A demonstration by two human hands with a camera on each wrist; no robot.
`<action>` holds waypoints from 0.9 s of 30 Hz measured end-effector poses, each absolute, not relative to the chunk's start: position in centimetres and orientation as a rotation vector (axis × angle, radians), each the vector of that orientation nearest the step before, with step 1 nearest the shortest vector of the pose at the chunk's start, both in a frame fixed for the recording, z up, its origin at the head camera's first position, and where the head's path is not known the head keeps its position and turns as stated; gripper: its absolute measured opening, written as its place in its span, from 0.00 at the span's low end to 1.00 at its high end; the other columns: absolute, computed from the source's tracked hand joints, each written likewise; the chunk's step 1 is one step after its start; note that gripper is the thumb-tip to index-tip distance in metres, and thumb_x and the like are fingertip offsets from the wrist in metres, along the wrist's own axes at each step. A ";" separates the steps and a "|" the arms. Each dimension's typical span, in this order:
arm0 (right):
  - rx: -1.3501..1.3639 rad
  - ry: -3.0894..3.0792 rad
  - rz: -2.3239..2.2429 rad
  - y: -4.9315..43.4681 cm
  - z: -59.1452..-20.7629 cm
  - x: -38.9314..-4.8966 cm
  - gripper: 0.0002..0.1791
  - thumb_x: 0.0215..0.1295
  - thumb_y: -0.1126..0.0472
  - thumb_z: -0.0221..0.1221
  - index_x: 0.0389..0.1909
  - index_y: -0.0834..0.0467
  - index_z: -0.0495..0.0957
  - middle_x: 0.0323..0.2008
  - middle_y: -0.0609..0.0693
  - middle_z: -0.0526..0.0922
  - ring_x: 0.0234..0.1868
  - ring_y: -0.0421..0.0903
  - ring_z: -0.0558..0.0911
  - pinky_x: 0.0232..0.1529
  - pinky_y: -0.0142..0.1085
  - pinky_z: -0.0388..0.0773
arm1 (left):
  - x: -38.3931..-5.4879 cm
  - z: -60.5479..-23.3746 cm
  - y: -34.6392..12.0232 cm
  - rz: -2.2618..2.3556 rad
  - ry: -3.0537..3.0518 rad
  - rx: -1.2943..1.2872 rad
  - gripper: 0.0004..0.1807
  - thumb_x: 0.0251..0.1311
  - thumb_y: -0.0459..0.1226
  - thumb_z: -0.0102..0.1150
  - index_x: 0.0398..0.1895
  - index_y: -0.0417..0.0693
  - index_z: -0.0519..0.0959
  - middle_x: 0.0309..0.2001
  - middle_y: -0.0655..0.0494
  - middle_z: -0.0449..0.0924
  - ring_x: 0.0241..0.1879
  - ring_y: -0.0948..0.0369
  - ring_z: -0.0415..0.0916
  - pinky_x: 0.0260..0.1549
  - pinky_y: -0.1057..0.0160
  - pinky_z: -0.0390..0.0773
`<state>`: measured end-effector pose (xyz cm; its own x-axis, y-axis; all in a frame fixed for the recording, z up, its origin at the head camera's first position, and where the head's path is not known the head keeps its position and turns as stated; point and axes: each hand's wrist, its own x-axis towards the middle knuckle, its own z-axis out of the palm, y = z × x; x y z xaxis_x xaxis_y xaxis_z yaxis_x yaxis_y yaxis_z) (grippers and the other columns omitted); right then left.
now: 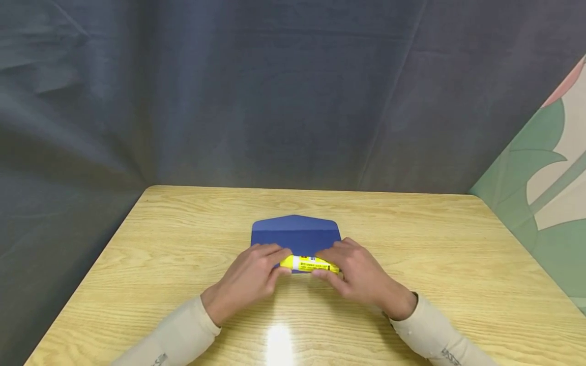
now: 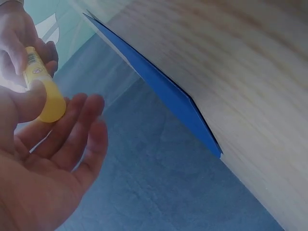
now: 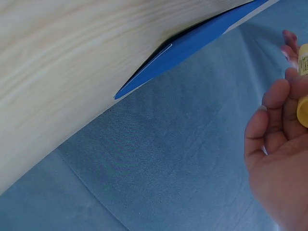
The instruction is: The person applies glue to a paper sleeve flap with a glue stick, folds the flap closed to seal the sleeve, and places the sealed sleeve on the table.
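Note:
Both hands hold a yellow glue stick [image 1: 316, 264] level between them. My left hand [image 1: 254, 272] pinches its plain yellow cap end between thumb and fingers; in the left wrist view the thumb lies on the cap [image 2: 54, 103]. My right hand [image 1: 359, 269] grips the printed body at the other end, seen also in the right wrist view as a yellow end [image 3: 303, 111] under the fingers. Behind and below the glue stick, a dark blue envelope [image 1: 293, 239] lies on the table with its flap unfolded toward the far side. The hands and glue stick cover its near part.
The wooden table [image 1: 412, 229] has a light grain and rounded far corners. A dark grey cloth [image 1: 293, 101] hangs behind it and along the left side. At the right hangs a fabric with a leaf pattern [image 1: 545, 203].

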<state>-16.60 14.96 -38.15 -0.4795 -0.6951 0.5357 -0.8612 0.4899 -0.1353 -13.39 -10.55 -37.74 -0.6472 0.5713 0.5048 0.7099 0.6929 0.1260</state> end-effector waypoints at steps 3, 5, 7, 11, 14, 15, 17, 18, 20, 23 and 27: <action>1.297 -2.309 0.540 15.1 -38.2 -16.6 0.14 0.59 0.51 0.68 0.42 0.52 0.86 0.33 0.40 0.87 0.31 0.36 0.78 0.37 0.33 0.73 | -13.4 -37.7 -10.5 -0.459 -2.510 -1.021 0.15 0.62 0.44 0.65 0.45 0.42 0.83 0.38 0.55 0.85 0.35 0.62 0.81 0.38 0.63 0.81; 1.302 -2.293 0.532 15.1 -38.2 -16.6 0.16 0.60 0.50 0.67 0.44 0.54 0.86 0.33 0.41 0.87 0.31 0.36 0.77 0.37 0.33 0.73 | -13.4 -37.7 -10.5 -0.469 -2.535 -1.039 0.15 0.63 0.43 0.64 0.45 0.42 0.82 0.36 0.56 0.83 0.33 0.64 0.78 0.37 0.64 0.80; 1.303 -2.277 0.523 15.1 -38.2 -16.6 0.17 0.61 0.49 0.67 0.45 0.56 0.86 0.31 0.42 0.86 0.30 0.37 0.77 0.37 0.33 0.73 | -13.4 -37.7 -10.4 -0.479 -2.559 -1.054 0.15 0.64 0.42 0.64 0.46 0.41 0.82 0.34 0.57 0.80 0.32 0.65 0.74 0.36 0.66 0.80; 1.294 -2.253 0.511 15.2 -38.2 -16.6 0.19 0.63 0.46 0.64 0.45 0.56 0.86 0.30 0.43 0.85 0.30 0.38 0.76 0.37 0.33 0.72 | -13.3 -37.6 -10.5 -0.448 -2.607 -1.080 0.15 0.67 0.43 0.60 0.49 0.42 0.80 0.35 0.59 0.77 0.33 0.67 0.70 0.37 0.67 0.79; 1.285 -2.236 0.511 15.2 -38.2 -16.6 0.19 0.65 0.45 0.63 0.44 0.56 0.86 0.29 0.43 0.85 0.30 0.38 0.77 0.37 0.34 0.72 | -13.2 -37.6 -10.5 -0.428 -2.636 -1.099 0.14 0.69 0.43 0.57 0.50 0.43 0.78 0.37 0.60 0.76 0.34 0.67 0.70 0.38 0.67 0.79; 1.283 -2.231 0.514 15.2 -38.1 -16.6 0.19 0.65 0.45 0.62 0.44 0.56 0.86 0.29 0.43 0.85 0.30 0.38 0.77 0.38 0.34 0.72 | -13.2 -37.5 -10.5 -0.431 -2.640 -1.105 0.14 0.70 0.43 0.57 0.50 0.44 0.78 0.36 0.60 0.76 0.34 0.68 0.70 0.38 0.67 0.79; 1.282 -2.220 0.519 15.2 -38.2 -16.7 0.19 0.65 0.45 0.62 0.44 0.56 0.87 0.29 0.43 0.85 0.29 0.38 0.77 0.38 0.34 0.72 | -13.2 -37.5 -10.5 -0.452 -2.638 -1.114 0.14 0.70 0.43 0.57 0.50 0.44 0.78 0.36 0.61 0.76 0.33 0.68 0.69 0.37 0.68 0.78; 1.282 -2.215 0.521 15.2 -38.2 -16.7 0.19 0.66 0.45 0.62 0.44 0.56 0.86 0.28 0.42 0.84 0.29 0.38 0.76 0.38 0.34 0.72 | -13.3 -37.5 -10.6 -0.463 -2.630 -1.116 0.14 0.70 0.43 0.57 0.50 0.44 0.78 0.36 0.61 0.76 0.33 0.68 0.69 0.36 0.69 0.78; 1.284 -2.212 0.524 15.2 -38.2 -16.7 0.20 0.66 0.44 0.61 0.43 0.57 0.87 0.28 0.42 0.84 0.29 0.38 0.76 0.39 0.34 0.72 | -13.3 -37.4 -10.6 -0.482 -2.603 -1.126 0.13 0.69 0.43 0.58 0.48 0.44 0.79 0.35 0.61 0.76 0.31 0.69 0.68 0.35 0.70 0.77; 1.299 -2.201 0.529 15.2 -38.2 -16.8 0.20 0.66 0.45 0.62 0.43 0.57 0.87 0.28 0.42 0.84 0.29 0.38 0.75 0.39 0.34 0.72 | -13.4 -37.4 -10.6 -0.462 -2.540 -1.147 0.12 0.68 0.42 0.59 0.47 0.44 0.80 0.33 0.61 0.76 0.30 0.69 0.68 0.35 0.69 0.77; 1.314 -2.195 0.533 15.3 -38.4 -16.9 0.20 0.67 0.45 0.60 0.43 0.58 0.87 0.29 0.43 0.85 0.29 0.38 0.76 0.40 0.34 0.73 | -13.5 -37.6 -10.7 -0.379 -2.451 -1.173 0.14 0.68 0.43 0.59 0.46 0.43 0.82 0.32 0.60 0.77 0.29 0.68 0.68 0.33 0.67 0.75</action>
